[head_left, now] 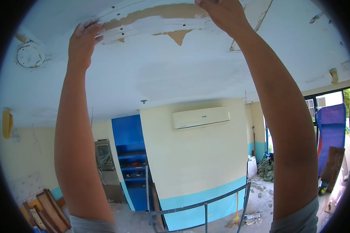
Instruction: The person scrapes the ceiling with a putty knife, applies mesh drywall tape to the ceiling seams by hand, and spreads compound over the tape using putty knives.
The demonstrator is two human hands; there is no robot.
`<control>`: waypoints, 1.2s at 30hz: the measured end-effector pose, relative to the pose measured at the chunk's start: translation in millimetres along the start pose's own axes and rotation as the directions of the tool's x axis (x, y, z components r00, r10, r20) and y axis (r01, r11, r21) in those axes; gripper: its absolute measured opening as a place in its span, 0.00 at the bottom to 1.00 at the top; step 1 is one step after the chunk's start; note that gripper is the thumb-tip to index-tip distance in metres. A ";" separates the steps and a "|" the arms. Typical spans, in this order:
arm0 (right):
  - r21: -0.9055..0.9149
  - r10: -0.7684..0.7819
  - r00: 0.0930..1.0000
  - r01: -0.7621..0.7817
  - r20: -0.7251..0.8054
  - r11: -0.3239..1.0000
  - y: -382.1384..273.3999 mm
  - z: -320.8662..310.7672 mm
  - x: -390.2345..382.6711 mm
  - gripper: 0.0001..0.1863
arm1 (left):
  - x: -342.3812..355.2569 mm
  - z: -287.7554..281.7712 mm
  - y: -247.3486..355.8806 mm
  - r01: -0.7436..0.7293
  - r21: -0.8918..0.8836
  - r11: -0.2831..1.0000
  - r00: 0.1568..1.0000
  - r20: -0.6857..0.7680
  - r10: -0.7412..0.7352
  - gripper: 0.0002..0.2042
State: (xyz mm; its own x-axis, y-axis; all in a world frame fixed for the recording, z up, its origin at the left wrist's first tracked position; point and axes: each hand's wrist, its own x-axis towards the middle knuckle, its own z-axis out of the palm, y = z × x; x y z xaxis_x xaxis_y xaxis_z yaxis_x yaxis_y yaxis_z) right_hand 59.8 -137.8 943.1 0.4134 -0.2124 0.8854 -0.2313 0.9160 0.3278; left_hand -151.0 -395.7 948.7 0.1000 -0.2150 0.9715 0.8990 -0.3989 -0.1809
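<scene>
Both my arms reach up to the white ceiling [190,73]. A ragged-edged brown strip [159,12] runs between my hands; whether it is a loose piece or bare ceiling board, I cannot tell. At its left end is my left hand [81,42], fingers bent and pressed together, white dust on the tips. Whatever lies in them is hidden. My right hand [225,15] is at the strip's other end, its fingers partly cut off by the picture's top edge. Below the strip, a pointed brown patch [177,37] and dark screw spots mark the ceiling.
A dark metal railing [206,202] stands below me. Beyond it are a wall-mounted air conditioner [201,117], blue shelves [131,155] and a broom [235,220]. Boards [46,207] lean at lower left. A purple sheet [331,132] hangs by the windows on the right.
</scene>
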 end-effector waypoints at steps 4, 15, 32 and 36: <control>-0.108 0.042 0.995 -0.032 0.087 0.994 -3.6 -8.2 0.3 0.16 | -2.9 27.6 9.2 -0.038 0.122 0.992 0.998 0.045 0.032 0.20; -0.130 0.166 0.986 -0.164 0.006 0.978 70.2 -55.3 19.8 0.21 | 3.7 7.4 0.3 -0.014 0.130 0.991 1.000 -0.007 0.016 0.18; -0.285 0.036 0.994 -0.063 -0.101 0.956 72.6 -40.8 13.0 0.30 | 4.1 -148.6 -4.7 0.248 0.384 0.890 0.926 -0.363 -0.101 0.25; -0.348 0.069 0.992 -0.102 -0.107 0.932 75.1 -44.2 15.7 0.30 | 4.5 -147.6 -6.7 0.182 0.411 0.893 0.962 -0.263 -0.075 0.24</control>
State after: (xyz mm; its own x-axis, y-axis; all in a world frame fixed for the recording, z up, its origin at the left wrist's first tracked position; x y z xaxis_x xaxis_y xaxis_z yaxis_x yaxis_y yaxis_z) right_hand 87.9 -57.3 967.1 0.4887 -0.1111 0.8653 0.0486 0.9938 0.1001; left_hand -219.5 -525.6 931.6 -0.0832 -0.4115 0.9076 0.9965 -0.0290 0.0782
